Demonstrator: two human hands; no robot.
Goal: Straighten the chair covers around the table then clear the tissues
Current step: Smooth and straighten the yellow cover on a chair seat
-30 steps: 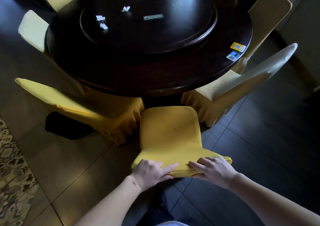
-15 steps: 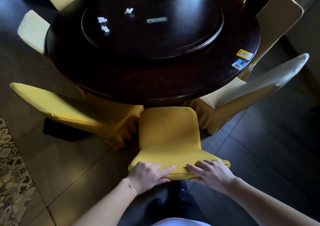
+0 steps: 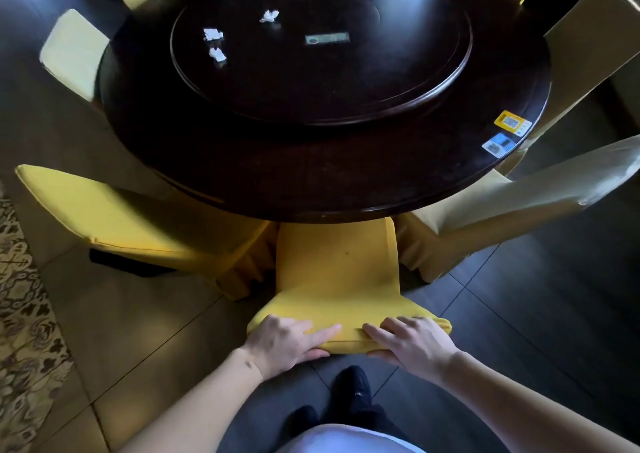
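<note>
A chair in a yellow cover (image 3: 337, 272) stands right in front of me, its seat tucked under the round dark table (image 3: 311, 175). My left hand (image 3: 284, 343) and my right hand (image 3: 412, 345) both grip the top edge of its backrest, thumbs under, fingers over the fabric. Three crumpled white tissues lie on the table's turntable at the far left: one tissue (image 3: 269, 17), a second tissue (image 3: 212, 34) and a third tissue (image 3: 218, 54).
More covered chairs ring the table: a yellow chair (image 3: 114, 217) at left, a pale chair (image 3: 519, 206) at right, others behind. A small card (image 3: 327, 38) lies on the turntable; stickers (image 3: 512, 124) near the table's right edge. A patterned rug (image 3: 24, 314) lies at far left.
The chair has slid further under the table with both hands still on its backrest. My view has moved closer to the table and my feet now show below.
</note>
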